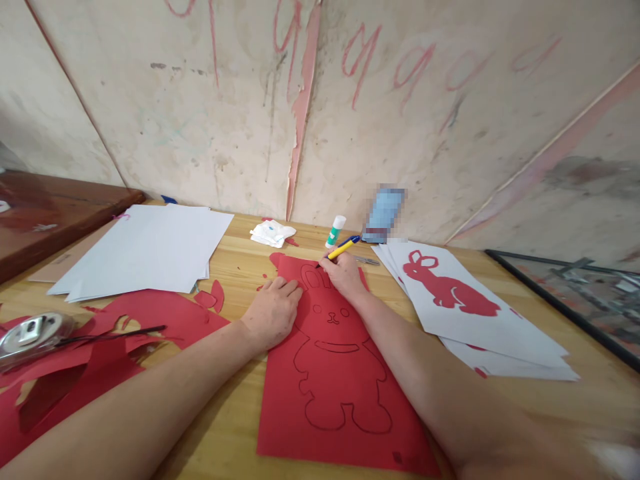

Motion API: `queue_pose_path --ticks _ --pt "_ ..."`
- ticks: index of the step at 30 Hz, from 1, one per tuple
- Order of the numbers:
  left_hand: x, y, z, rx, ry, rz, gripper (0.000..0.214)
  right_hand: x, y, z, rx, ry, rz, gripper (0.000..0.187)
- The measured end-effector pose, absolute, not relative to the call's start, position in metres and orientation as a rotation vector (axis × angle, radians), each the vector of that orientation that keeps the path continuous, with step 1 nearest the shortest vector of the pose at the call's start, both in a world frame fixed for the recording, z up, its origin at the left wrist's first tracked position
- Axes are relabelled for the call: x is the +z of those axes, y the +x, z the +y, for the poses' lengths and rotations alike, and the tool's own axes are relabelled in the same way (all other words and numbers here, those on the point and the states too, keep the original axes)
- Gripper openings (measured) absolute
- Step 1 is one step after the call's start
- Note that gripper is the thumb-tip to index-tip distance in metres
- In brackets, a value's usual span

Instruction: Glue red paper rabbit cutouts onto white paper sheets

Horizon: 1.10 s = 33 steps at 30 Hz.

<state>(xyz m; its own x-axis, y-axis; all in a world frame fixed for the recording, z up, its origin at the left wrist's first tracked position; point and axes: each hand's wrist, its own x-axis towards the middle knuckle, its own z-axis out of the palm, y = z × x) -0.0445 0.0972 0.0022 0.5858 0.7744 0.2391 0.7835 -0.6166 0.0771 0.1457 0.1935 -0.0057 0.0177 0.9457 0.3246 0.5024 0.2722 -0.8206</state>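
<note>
A red sheet of paper (pixel 340 407) lies on the wooden table (pixel 235 420) in front of me, with a bunny outline drawn on it in black. My left hand (pixel 274 308) rests flat on the sheet's upper left edge, fingers stretched out, pressing it down. My right hand (pixel 344 273) is closed around a yellow and blue pen (pixel 343 248), whose tip touches the paper at the bunny's ears.
White sheets (pixel 145 250) are stacked at the left. Red paper scraps (pixel 100 353) and a metal object (pixel 30 333) lie at the near left. More white sheets with a red rabbit cut-out (pixel 447 288) sit at the right. A glue stick (pixel 336 231), crumpled tissue (pixel 273 233) and scissors (pixel 367 261) are by the wall.
</note>
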Motion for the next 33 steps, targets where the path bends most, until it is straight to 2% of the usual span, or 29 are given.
queue_pose_path --ticks 33 --pt "0.0038 -0.044 0.0967 -0.396 -2.77 -1.374 0.027 -0.0058 0.1463 0.1934 0.577 -1.391 -1.619 0.012"
